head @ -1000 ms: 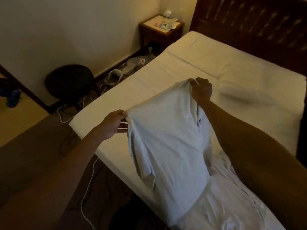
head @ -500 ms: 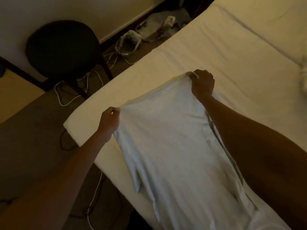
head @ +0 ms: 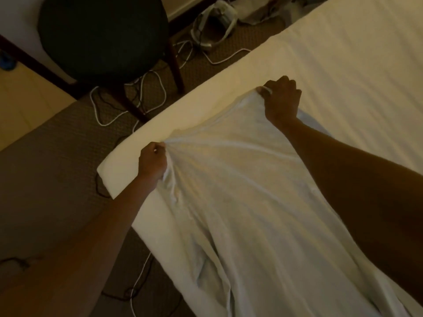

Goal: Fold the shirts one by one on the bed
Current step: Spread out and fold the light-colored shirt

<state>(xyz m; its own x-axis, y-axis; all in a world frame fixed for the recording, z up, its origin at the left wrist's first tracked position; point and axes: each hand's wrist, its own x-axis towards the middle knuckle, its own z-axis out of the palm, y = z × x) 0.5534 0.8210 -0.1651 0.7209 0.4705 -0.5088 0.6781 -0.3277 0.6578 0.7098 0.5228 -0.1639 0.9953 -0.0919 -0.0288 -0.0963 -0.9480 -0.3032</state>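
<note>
Shirt, pale white, thin soft cloth (head: 240, 202): one item, lying lengthwise near the corner of the cream-sheeted mattress bed (head: 354, 53), its far edge stretched between two hands and its near end running out of view at the bottom. Left hand (head: 152, 163): fingers curled, gripping a bunched corner of the shirt at the mattress edge. Right hand (head: 282, 99): fist closed on the opposite corner, further onto the bed. The hands are well apart, and the cloth is pulled into radiating creases between them. Change noted: one second ago the same shirt hung in the air from both grips, draping downward; it has since been lowered and now rests spread on the sheet. Bearing on task, as a judgement: laying-out is about done and folding proper is not yet begun; creases near the left grip likely want smoothing first. Also present: round black-seated stool with dark wooden legs (head: 103, 35) on brown carpet, white cables (head: 151, 88) tangled beneath it.
</note>
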